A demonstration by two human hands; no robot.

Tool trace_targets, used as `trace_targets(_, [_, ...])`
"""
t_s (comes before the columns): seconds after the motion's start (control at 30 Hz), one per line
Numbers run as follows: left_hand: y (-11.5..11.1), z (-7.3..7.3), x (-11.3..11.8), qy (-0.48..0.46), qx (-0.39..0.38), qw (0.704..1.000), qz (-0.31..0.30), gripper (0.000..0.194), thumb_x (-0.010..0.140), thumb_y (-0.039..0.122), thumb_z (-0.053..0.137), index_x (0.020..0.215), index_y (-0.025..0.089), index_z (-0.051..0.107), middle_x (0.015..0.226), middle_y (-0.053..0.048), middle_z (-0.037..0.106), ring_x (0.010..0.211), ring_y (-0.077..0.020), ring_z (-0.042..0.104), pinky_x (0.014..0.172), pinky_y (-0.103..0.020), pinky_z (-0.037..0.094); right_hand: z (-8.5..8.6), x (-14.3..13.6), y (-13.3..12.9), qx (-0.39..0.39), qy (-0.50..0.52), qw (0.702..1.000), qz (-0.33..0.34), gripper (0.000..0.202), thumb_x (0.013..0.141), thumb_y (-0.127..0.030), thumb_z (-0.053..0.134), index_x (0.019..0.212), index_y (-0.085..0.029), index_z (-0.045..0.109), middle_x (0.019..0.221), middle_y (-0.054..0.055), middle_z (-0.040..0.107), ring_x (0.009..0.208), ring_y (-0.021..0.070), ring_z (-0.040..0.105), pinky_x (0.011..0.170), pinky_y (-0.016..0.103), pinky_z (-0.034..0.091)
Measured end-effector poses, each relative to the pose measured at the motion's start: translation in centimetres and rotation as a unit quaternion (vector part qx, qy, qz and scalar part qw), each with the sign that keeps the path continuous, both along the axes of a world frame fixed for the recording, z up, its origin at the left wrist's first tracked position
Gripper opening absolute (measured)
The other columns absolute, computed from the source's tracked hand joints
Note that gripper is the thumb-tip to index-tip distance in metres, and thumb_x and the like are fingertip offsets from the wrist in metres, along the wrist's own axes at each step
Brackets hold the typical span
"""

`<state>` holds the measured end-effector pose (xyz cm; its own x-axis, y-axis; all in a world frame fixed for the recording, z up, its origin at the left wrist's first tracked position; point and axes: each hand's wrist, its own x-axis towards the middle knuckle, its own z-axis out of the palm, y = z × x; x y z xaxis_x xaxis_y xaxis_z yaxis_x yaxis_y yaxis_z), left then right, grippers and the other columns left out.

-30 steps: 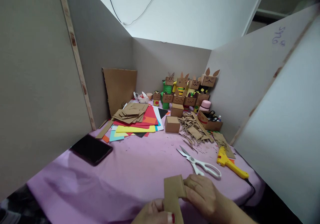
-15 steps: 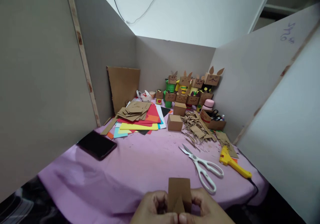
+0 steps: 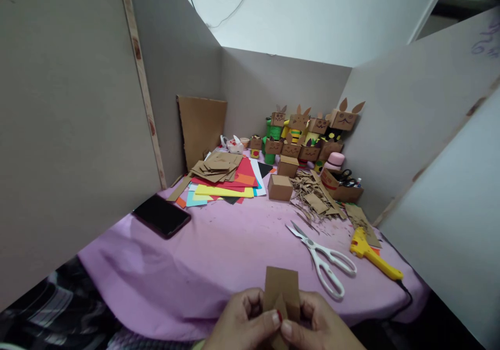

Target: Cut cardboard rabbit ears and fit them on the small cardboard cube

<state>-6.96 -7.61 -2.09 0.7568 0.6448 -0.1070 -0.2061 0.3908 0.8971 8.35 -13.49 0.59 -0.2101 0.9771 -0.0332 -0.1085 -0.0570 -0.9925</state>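
Near the table's front edge, my two hands hold a small brown cardboard piece (image 3: 282,281) between them, its flat panel standing up. My left hand (image 3: 244,319) grips its left side, thumb bent inward. My right hand (image 3: 321,323) closes round the right side. Both thumbs meet at a small pointed cardboard piece (image 3: 280,304) in front of the panel; its lower part is hidden by the thumbs. White-handled scissors (image 3: 310,244) lie partly spread just beyond my right hand. Farther right rests a yellow glue gun (image 3: 377,263) with a black cord.
A black tablet (image 3: 162,215) lies at left on the purple cloth (image 3: 219,246). Behind are coloured paper sheets (image 3: 224,190), cut cardboard (image 3: 219,166), a cardboard box (image 3: 280,188), cardboard scraps (image 3: 314,196) and several eared cardboard figures (image 3: 299,121). Grey panels (image 3: 285,82) enclose the table.
My left thumb has moved up onto the pointed piece, and both thumbs now press around it. The camera view has shifted, so the table scene sits slightly farther right and higher.
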Motion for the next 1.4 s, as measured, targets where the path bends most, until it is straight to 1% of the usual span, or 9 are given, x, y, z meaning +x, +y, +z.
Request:
trace_targets(0.27, [0.3, -2.1, 0.2, -0.005, -0.063, 0.998, -0.004, 0.035, 0.059, 0.04, 0.078, 0.071, 0.011, 0.061, 0.063, 0.0, 0.058, 0.056, -0.0101, 0.051, 0.052, -0.02, 0.034, 0.1, -0.4, 0.2, -0.027, 0.053, 0.998, 0.022, 0.039, 0.067, -0.047, 0.072, 0.085, -0.013, 0.067, 0.069, -0.001, 0.058, 0.071, 0.0144, 0.052, 0.064, 0.022, 0.039])
trace_targets(0.43, [0.3, -1.5, 0.1, -0.024, -0.119, 0.993, 0.009, 0.034, 0.057, 0.037, 0.08, 0.071, 0.01, 0.064, 0.057, -0.001, 0.06, 0.049, -0.0091, 0.05, 0.051, -0.02, 0.035, -0.1, -0.2, 0.2, -0.047, 0.083, 0.995, 0.017, 0.034, 0.073, -0.047, 0.066, 0.083, -0.015, 0.069, 0.063, -0.002, 0.06, 0.06, 0.0099, 0.052, 0.062, 0.021, 0.042])
trace_targets(0.53, [0.1, -1.2, 0.3, -0.062, -0.176, 0.982, -0.018, 0.034, 0.058, 0.039, 0.079, 0.07, 0.01, 0.066, 0.058, -0.004, 0.062, 0.05, -0.0128, 0.054, 0.051, -0.023, 0.036, -0.4, 0.1, 0.1, -0.062, 0.099, 0.993, 0.023, 0.037, 0.079, -0.049, 0.059, 0.081, -0.014, 0.068, 0.055, -0.003, 0.058, 0.05, 0.0068, 0.049, 0.055, 0.018, 0.042])
trace_targets(0.73, [-0.2, -1.5, 0.7, -0.073, -0.202, 0.975, -0.052, 0.038, 0.058, 0.044, 0.077, 0.069, 0.009, 0.067, 0.056, -0.005, 0.061, 0.049, -0.0114, 0.051, 0.049, -0.022, 0.031, -1.4, 0.5, -0.1, -0.079, 0.137, 0.986, 0.048, 0.035, 0.071, -0.04, 0.071, 0.094, -0.013, 0.067, 0.069, 0.001, 0.065, 0.058, 0.0088, 0.058, 0.061, 0.02, 0.045])
trace_targets(0.9, [-0.5, -0.9, 0.4, -0.065, -0.196, 0.976, -0.07, 0.033, 0.063, 0.04, 0.075, 0.069, 0.009, 0.066, 0.057, -0.003, 0.058, 0.049, -0.0088, 0.047, 0.048, -0.02, 0.027, -1.2, 0.2, -0.2, -0.102, 0.148, 0.983, 0.03, 0.039, 0.065, -0.039, 0.076, 0.09, -0.012, 0.068, 0.067, 0.001, 0.065, 0.059, 0.009, 0.058, 0.062, 0.02, 0.044])
trace_targets(1.0, [-0.5, -0.5, 0.4, -0.061, -0.193, 0.977, -0.068, 0.032, 0.068, 0.04, 0.071, 0.071, 0.008, 0.067, 0.059, -0.003, 0.058, 0.053, -0.0098, 0.048, 0.049, -0.02, 0.029, -0.7, -0.2, -0.3, -0.095, 0.133, 0.986, 0.013, 0.038, 0.067, -0.042, 0.074, 0.085, -0.01, 0.068, 0.065, 0.001, 0.065, 0.055, 0.0075, 0.057, 0.057, 0.017, 0.043])
trace_targets(1.13, [-0.5, -0.1, 0.6, -0.053, -0.215, 0.974, -0.034, 0.031, 0.065, 0.039, 0.074, 0.071, 0.009, 0.067, 0.06, -0.001, 0.057, 0.051, -0.0088, 0.046, 0.051, -0.021, 0.031, -0.1, -0.5, -0.3, -0.05, 0.122, 0.991, 0.02, 0.046, 0.062, -0.039, 0.077, 0.1, -0.017, 0.063, 0.079, 0.001, 0.067, 0.071, 0.0148, 0.062, 0.071, 0.027, 0.048])
trace_targets(1.2, [-0.6, 0.0, 0.7, -0.052, -0.223, 0.973, -0.033, 0.032, 0.063, 0.04, 0.075, 0.07, 0.009, 0.066, 0.06, -0.001, 0.056, 0.051, -0.0084, 0.045, 0.051, -0.021, 0.031, 0.1, -0.5, -0.4, -0.028, 0.076, 0.997, 0.004, 0.049, 0.058, -0.036, 0.08, 0.1, -0.018, 0.062, 0.085, 0.001, 0.067, 0.079, 0.018, 0.061, 0.073, 0.028, 0.047])
trace_targets(1.4, [-0.8, -0.3, 0.9, -0.066, -0.233, 0.969, -0.048, 0.033, 0.061, 0.04, 0.076, 0.067, 0.011, 0.063, 0.056, 0.002, 0.049, 0.049, -0.0089, 0.044, 0.05, -0.021, 0.029, 0.1, -0.2, -0.7, 0.015, -0.065, 0.997, -0.033, 0.04, 0.065, -0.036, 0.073, 0.097, -0.015, 0.063, 0.082, 0.003, 0.067, 0.074, 0.02, 0.06, 0.066, 0.029, 0.047])
